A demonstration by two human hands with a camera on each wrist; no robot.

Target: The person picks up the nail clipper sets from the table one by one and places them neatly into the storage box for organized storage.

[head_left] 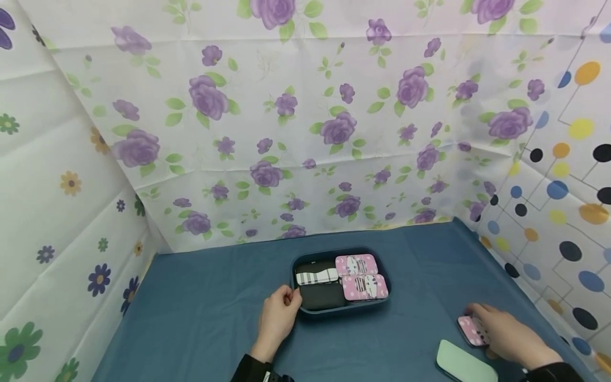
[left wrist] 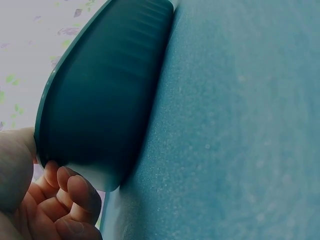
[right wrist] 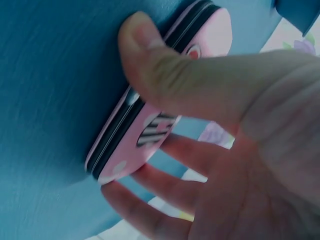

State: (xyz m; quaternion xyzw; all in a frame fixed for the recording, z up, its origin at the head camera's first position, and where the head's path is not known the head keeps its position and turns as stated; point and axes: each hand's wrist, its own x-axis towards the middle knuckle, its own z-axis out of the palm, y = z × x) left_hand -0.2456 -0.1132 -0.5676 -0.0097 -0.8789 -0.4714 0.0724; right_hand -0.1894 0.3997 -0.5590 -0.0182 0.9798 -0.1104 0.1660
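My left hand [head_left: 279,317] pinches the near-left rim of a dark blue oval basket [head_left: 329,315]. In the left wrist view, the thumb lies at the outer edge and curled fingers [left wrist: 82,195] meet the basket wall [left wrist: 100,100]. Inside it sit two pink cartoon-print cases [head_left: 365,287] on the right, a plaid item [head_left: 317,277] and a black item [head_left: 322,297] on the left. At the right, my right hand [head_left: 513,337] grips another small pink case [head_left: 472,331], thumb on one side and fingers on the other. This case [right wrist: 145,132] has a dark edge and a small clasp.
A mint-green case [head_left: 465,363] lies just in front of the right hand. Blue cloth [head_left: 205,318] covers the table. Patterned sheets hang behind [head_left: 286,132] and along both sides.
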